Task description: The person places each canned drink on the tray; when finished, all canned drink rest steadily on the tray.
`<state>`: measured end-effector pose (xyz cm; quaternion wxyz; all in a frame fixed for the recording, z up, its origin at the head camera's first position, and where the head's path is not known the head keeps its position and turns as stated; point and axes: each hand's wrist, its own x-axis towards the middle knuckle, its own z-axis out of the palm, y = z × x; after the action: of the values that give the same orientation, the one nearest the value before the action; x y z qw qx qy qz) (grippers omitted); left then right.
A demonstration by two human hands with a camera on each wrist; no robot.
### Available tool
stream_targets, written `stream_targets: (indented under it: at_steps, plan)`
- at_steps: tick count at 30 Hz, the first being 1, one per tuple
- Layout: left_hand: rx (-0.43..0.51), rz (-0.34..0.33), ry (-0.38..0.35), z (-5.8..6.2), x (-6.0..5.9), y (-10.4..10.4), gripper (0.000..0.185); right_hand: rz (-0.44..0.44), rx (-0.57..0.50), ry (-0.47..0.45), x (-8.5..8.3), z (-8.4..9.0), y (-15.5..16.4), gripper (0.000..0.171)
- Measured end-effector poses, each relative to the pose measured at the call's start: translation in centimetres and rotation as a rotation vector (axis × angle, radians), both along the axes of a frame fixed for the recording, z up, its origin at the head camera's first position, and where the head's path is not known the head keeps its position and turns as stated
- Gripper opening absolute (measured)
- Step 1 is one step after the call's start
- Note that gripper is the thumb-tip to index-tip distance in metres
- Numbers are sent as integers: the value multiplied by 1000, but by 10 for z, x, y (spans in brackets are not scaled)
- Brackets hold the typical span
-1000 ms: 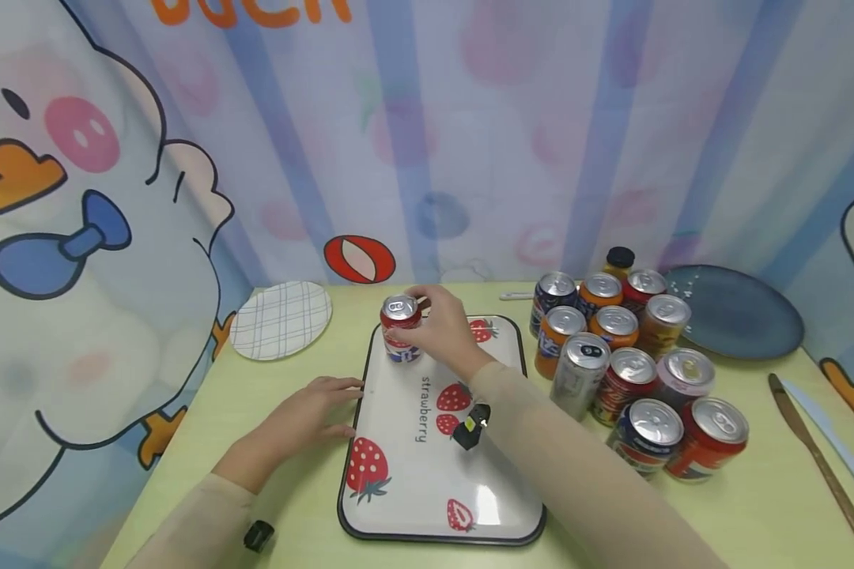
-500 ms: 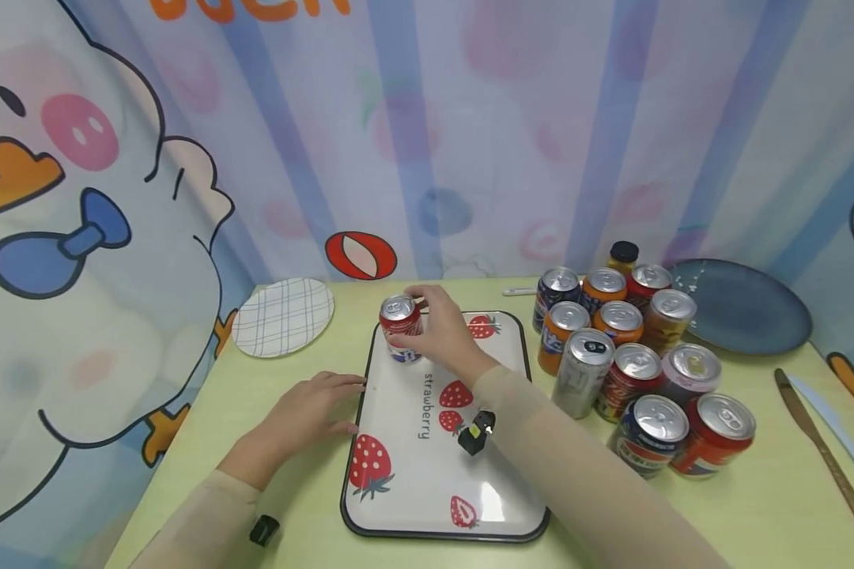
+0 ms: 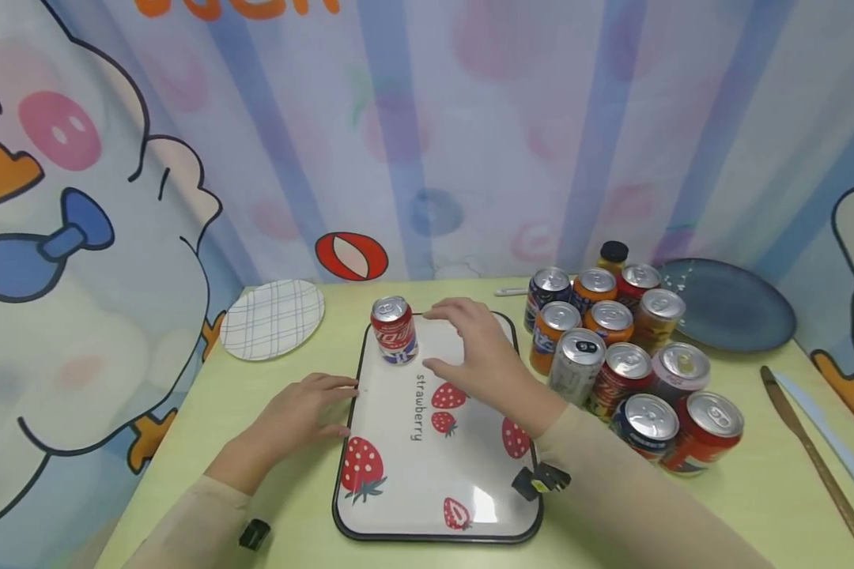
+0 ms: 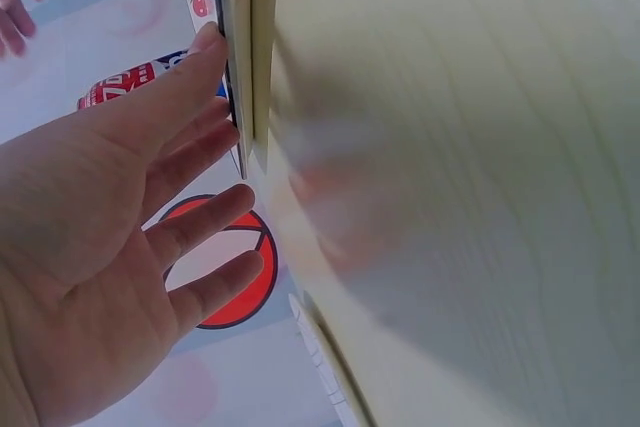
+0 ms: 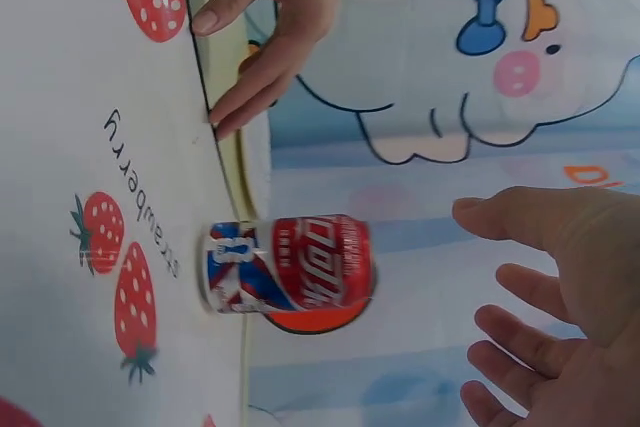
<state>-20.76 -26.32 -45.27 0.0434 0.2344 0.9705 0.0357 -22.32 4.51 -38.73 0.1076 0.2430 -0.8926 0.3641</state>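
Observation:
A red, white and blue can stands upright at the far left corner of a white strawberry-print tray. My right hand hovers open over the tray just right of the can, fingers spread, holding nothing. My left hand lies flat on the yellow-green table, its straight fingertips touching the tray's left rim.
A cluster of several upright cans stands right of the tray, with a dark-capped bottle behind. A blue plate sits back right, a checked plate back left. A knife lies at the right edge.
My right hand has let go of the can, which now stands on the tray, and has drawn back to the right, opening. The left hand has stayed at the tray's rim.

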Motion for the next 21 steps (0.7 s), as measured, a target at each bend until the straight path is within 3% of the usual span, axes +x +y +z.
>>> stream_targets:
  at_steps: [5, 9, 21]
  plan:
    - [-6, -7, 2, 0, 0, 0, 68, 23, 24, 99, 25, 13, 34, 56]
    - [-2, -13, 1, 0, -1, 0, 67, 37, 46, 156, 34, 18, 63, 57]
    - [27, -30, 21, 2, -1, -2, 62, 2, 144, 121, 36, 13, 142, 56]
